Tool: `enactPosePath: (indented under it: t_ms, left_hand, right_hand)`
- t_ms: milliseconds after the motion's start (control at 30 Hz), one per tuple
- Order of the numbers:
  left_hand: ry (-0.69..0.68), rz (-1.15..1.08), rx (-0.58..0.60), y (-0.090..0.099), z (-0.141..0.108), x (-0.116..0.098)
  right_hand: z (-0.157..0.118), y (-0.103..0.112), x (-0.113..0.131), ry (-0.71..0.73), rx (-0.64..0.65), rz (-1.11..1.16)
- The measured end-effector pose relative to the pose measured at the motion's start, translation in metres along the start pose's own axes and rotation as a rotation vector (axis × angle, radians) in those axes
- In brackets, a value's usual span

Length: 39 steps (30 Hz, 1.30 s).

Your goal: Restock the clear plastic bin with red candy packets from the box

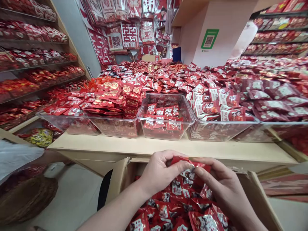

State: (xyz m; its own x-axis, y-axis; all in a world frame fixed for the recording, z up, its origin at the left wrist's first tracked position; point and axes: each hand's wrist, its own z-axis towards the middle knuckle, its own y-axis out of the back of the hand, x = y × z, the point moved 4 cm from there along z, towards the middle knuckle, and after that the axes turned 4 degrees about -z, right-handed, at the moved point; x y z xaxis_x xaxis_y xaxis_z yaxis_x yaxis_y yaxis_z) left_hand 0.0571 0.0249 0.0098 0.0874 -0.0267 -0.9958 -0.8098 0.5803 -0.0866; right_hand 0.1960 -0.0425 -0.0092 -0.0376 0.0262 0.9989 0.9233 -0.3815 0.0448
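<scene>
Both my hands meet over an open cardboard box full of small red packets with white print. My left hand pinches the left side of a red packet between thumb and fingers. On its right side, my right hand grips the same packet, the two thumbs nearly touching. More red packets lie loosely below in the box. Beyond the box, a clear plastic bin on the shelf ledge is partly filled with similar red packets.
Fuller clear bins stand either side, with red-and-gold packets left and dark red packets right. A pale wooden ledge runs before them. Stocked shelves rise at left. A woven basket is at lower left.
</scene>
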Motion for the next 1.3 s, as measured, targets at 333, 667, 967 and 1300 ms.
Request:
enactPosePath:
  t_ms: [333, 667, 967, 1300]
  left_hand:
    - [0.156, -0.12, 0.001, -0.003, 0.0, 0.003]
    - [0.142, -0.349, 0.025, -0.004, -0.002, 0.004]
    - [0.012, -0.217, -0.067, 0.018, 0.005, -0.012]
    - [-0.276, 1.154, -0.312, 0.078, 0.115, -0.085]
  right_hand:
    - [-0.003, -0.002, -0.005, -0.079, 0.036, -0.011]
    - [-0.003, -0.017, -0.001, -0.112, -0.026, 0.139]
    - [0.027, -0.015, 0.036, 0.085, 0.215, -0.109]
    - [0.201, -0.083, 0.097, 0.178, 0.031, -0.822]
